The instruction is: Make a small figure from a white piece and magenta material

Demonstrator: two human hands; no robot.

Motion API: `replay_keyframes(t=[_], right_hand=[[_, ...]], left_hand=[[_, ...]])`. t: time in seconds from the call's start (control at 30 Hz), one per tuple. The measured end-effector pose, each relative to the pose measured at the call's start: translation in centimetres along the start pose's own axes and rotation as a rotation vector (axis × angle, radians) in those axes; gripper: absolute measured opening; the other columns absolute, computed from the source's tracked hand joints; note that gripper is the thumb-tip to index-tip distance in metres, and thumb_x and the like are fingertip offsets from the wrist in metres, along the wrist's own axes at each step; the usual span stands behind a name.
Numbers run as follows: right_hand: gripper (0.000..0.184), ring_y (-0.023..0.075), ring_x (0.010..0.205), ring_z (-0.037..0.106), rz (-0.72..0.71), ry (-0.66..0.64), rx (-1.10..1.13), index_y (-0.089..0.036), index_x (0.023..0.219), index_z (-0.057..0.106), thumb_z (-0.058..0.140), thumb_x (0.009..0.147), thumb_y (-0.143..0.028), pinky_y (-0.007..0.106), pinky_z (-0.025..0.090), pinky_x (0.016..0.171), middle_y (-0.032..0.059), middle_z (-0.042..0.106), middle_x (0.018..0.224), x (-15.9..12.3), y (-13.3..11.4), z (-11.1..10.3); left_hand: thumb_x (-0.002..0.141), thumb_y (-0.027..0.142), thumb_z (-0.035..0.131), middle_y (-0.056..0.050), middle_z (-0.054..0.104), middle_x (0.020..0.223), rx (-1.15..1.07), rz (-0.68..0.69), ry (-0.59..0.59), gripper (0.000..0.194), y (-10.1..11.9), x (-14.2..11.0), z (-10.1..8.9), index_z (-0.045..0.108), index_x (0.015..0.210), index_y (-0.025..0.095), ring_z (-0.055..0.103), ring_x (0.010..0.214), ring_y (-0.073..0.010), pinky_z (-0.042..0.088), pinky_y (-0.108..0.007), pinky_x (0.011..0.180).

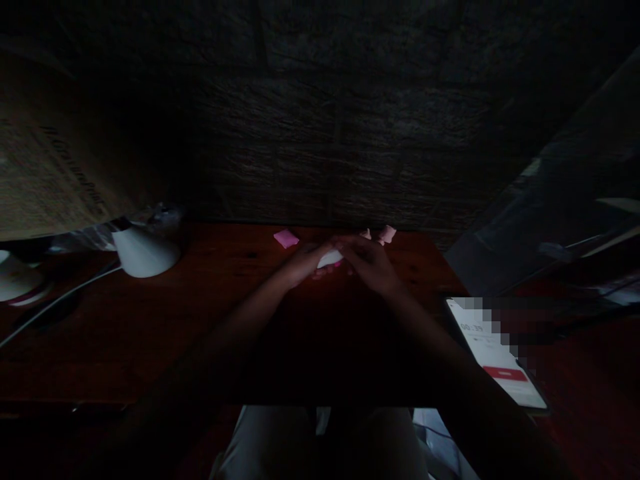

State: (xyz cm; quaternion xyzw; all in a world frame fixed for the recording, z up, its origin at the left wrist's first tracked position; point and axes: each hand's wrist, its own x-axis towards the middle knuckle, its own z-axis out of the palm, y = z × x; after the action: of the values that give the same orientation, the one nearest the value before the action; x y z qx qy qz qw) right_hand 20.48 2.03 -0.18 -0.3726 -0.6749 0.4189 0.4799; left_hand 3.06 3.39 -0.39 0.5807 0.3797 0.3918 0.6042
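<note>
The scene is very dark. My left hand point(303, 263) and my right hand point(370, 263) meet over a reddish wooden table point(200, 313), fingers curled round a small pale pink piece of paper point(330, 259) held between them. A pink folded paper point(286, 238) lies just beyond my left hand. More small pink folded pieces point(385, 233) lie just past my right hand, near the wall.
A white lamp base point(145, 252) with a cord stands at the left, with another white object point(17, 283) at the far left edge. A lit phone point(495, 353) lies at the right. A dark brick wall rises behind the table.
</note>
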Motion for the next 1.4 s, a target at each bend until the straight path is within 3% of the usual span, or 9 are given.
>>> replay_keyframes(t=[0.17,0.27,0.4,0.57,0.7,0.9,1.2,1.4], right_hand=[[0.045,0.0121,0.056,0.061,0.038,0.109,0.058,-0.018,0.097,0.073,0.073,0.084,-0.061,0.023,0.048,0.048,0.0003,0.068,0.068,0.2,0.1,0.4],[0.049,0.014,0.059,0.065,0.064,0.167,0.138,-0.02,0.103,0.072,0.073,0.081,-0.064,0.024,0.05,0.048,0.0023,0.073,0.078,0.2,0.0,0.9],[0.044,0.0171,0.064,0.07,0.07,0.11,0.149,-0.021,0.098,0.074,0.072,0.083,-0.062,0.028,0.055,0.052,0.0041,0.076,0.081,0.1,-0.1,1.4],[0.037,0.0178,0.068,0.074,0.103,0.068,0.2,-0.022,0.096,0.073,0.074,0.083,-0.057,0.027,0.058,0.056,0.002,0.075,0.077,-0.1,0.0,1.8],[0.038,0.0156,0.066,0.073,0.129,0.059,0.229,-0.02,0.097,0.074,0.076,0.082,-0.055,0.026,0.057,0.056,0.0022,0.076,0.079,-0.1,0.0,1.9],[0.041,0.0142,0.06,0.069,0.174,0.067,0.23,-0.019,0.094,0.075,0.078,0.079,-0.057,0.025,0.055,0.053,0.001,0.073,0.07,0.0,0.2,1.8],[0.041,0.0133,0.058,0.067,0.236,0.096,0.19,-0.018,0.1,0.074,0.078,0.08,-0.054,0.023,0.052,0.051,0.0022,0.075,0.073,-0.2,-0.5,1.8],[0.038,0.0154,0.067,0.07,0.216,0.066,0.177,-0.02,0.097,0.075,0.078,0.08,-0.054,0.024,0.052,0.055,0.0032,0.076,0.076,-0.1,-0.5,1.7]], left_hand=[[0.083,0.071,0.066,-0.004,0.066,0.067,0.022,0.046,-0.015,0.056,0.2,0.2,-0.7,0.072,0.088,0.015,0.049,0.047,-0.0082,0.034,-0.021,0.044],[0.081,0.066,0.071,0.001,0.06,0.063,0.099,0.054,0.01,0.053,0.6,0.1,-1.4,0.071,0.096,0.015,0.048,0.049,-0.0079,0.034,-0.02,0.047],[0.087,0.067,0.062,0.005,0.047,0.05,0.279,0.111,0.016,0.052,0.7,-0.5,-1.8,0.068,0.082,0.016,0.04,0.044,-0.0078,0.028,-0.021,0.043],[0.085,0.07,0.062,0.005,0.049,0.052,0.236,0.206,0.081,0.055,-0.5,-1.2,-1.5,0.065,0.082,0.015,0.039,0.044,-0.0071,0.03,-0.02,0.044],[0.086,0.07,0.061,0.002,0.057,0.06,0.201,0.227,0.066,0.055,-1.2,-1.3,-1.4,0.063,0.081,0.015,0.041,0.043,-0.0061,0.032,-0.02,0.042],[0.084,0.063,0.069,0.005,0.056,0.057,0.237,0.25,0.103,0.052,-1.3,-1.3,-1.8,0.07,0.103,0.015,0.046,0.045,-0.0086,0.036,-0.021,0.046],[0.087,0.065,0.064,0.006,0.048,0.05,0.31,0.282,0.111,0.049,-1.0,-1.7,-1.7,0.07,0.083,0.016,0.041,0.045,-0.0087,0.032,-0.022,0.046],[0.09,0.073,0.054,0.003,0.054,0.052,0.291,0.285,0.113,0.06,-1.4,-1.4,-1.8,0.066,0.074,0.016,0.043,0.043,-0.0079,0.034,-0.022,0.046]])
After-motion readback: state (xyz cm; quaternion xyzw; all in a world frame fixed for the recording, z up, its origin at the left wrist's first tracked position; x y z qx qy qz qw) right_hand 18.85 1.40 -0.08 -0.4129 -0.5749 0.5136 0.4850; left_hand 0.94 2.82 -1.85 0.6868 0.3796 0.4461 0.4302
